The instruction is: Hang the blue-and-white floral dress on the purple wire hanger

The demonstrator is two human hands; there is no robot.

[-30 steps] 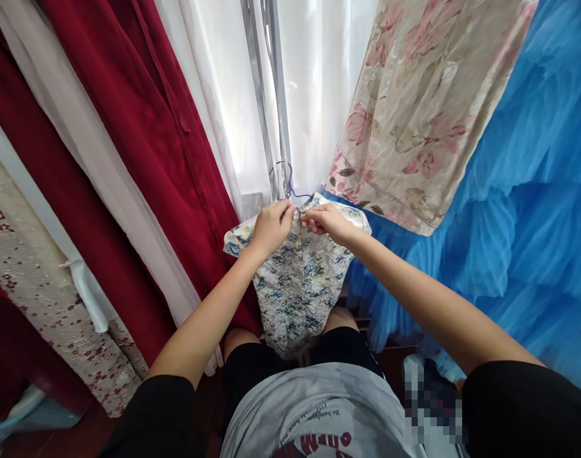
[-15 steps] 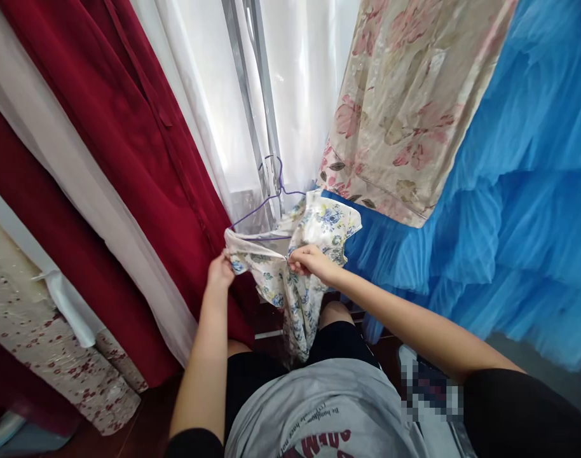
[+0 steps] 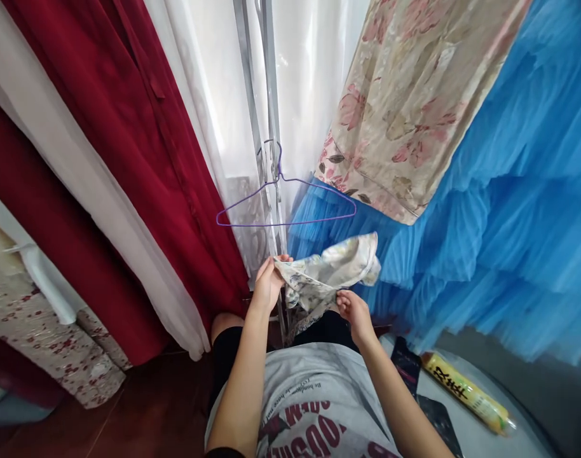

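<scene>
Garment: the pale floral piece (image 3: 326,270) hangs between our hands, above our lap and below the purple hanger (image 3: 285,224), apart from it.
Left hand: our left fingers (image 3: 270,286) pinch one end of its edge.
Right hand: our right hand (image 3: 355,313) grips the same edge further along, fingers curled; the far part flops out beyond it towards the blue ruffles (image 3: 471,235).
Weight: we judge it light, easily carried by two pinches.
Feel: it looks soft and thin, creasing readily and holding little shape; we cannot tell how slippery it is.
Care: delicate cloth, we guess, so sharp tugging could strain it.
Best hold: we favour the firmer neckline or shoulder seams, spread wide.
</scene>
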